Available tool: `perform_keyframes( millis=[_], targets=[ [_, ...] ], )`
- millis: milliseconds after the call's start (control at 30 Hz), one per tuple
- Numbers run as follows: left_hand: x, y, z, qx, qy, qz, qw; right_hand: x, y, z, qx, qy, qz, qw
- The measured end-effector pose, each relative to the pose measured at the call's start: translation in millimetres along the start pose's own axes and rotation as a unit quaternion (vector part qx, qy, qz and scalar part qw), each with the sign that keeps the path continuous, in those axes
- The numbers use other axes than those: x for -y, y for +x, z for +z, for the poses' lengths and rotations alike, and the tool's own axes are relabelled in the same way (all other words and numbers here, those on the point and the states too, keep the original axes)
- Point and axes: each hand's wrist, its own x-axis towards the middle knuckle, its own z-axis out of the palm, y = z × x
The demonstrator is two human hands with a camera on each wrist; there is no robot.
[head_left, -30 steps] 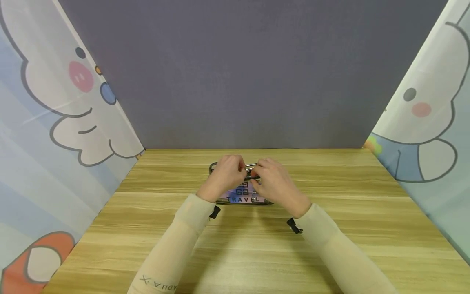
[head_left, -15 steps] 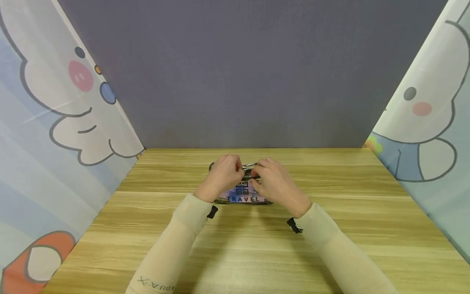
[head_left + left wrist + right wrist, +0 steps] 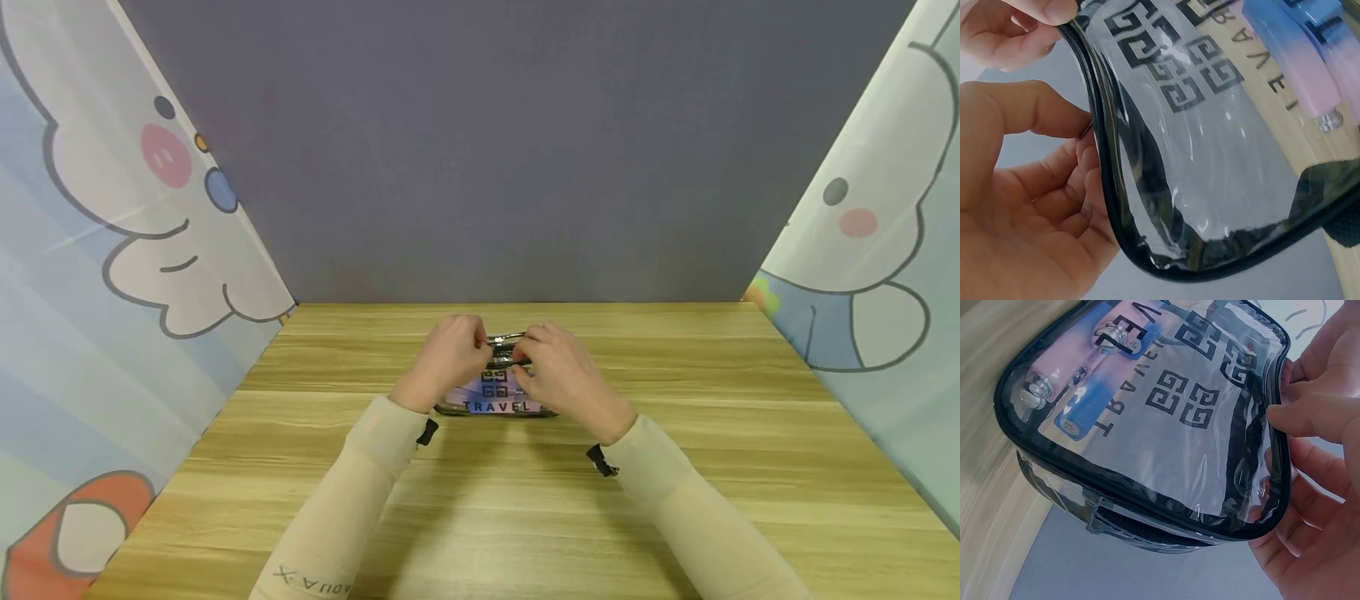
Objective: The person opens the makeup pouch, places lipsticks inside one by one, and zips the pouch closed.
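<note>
A clear travel pouch (image 3: 495, 398) with black trim and the word TRAVEL stands on the table. My left hand (image 3: 450, 354) is at its top edge, pinching a small metal zipper pull (image 3: 1087, 129) between thumb and finger in the left wrist view. My right hand (image 3: 561, 375) grips the right part of the top edge; the right wrist view shows its thumb pressing on the black piping (image 3: 1280, 440). Inside the pouch lie several pink-and-blue bottles (image 3: 1297, 59) with clear ends. Most of the zipper's teeth are hidden by the trim and my hands.
The pouch stands on a wood-grain table (image 3: 517, 517). Behind the table rises a dark grey panel (image 3: 510, 150). Cartoon-printed curtains (image 3: 82, 333) border both sides.
My left hand has slid left along the pouch's top edge with the zipper pull, widening the gap between the hands. My right hand has stayed in place, and so has the pouch.
</note>
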Motion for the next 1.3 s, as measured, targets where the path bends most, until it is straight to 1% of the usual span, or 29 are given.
perform_keyframes(
  millis=[167, 333, 533, 833, 1000, 1300],
  targets=[
    [1.7, -0.2, -2.0, -0.003, 0.004, -0.005, 1.0000, -1, 0.2, 0, -0.001, 0.002, -0.001, 1.0000],
    [4.3, -0.8, -3.0, 0.002, -0.010, -0.014, 0.9998, -1, 0.1, 0, 0.001, 0.003, 0.001, 1.0000],
    [6.3, -1.2, -3.7, -0.002, -0.011, -0.015, 0.9998, -1, 0.6, 1, 0.005, 0.004, 0.007, 1.0000],
    [9.1, -3.9, -6.4, -0.011, -0.010, -0.010, 0.9998, -1, 0.6, 1, 0.002, 0.002, 0.000, 1.0000],
    [10.8, -4.3, -7.1, -0.015, -0.010, -0.016, 0.9997, -1, 0.5, 1, 0.001, 0.003, -0.001, 1.0000],
    [14.8, -5.6, -8.0, -0.019, -0.010, -0.016, 0.9996, -1, 1.2, 2, 0.004, 0.006, 0.003, 1.0000]
  ],
)
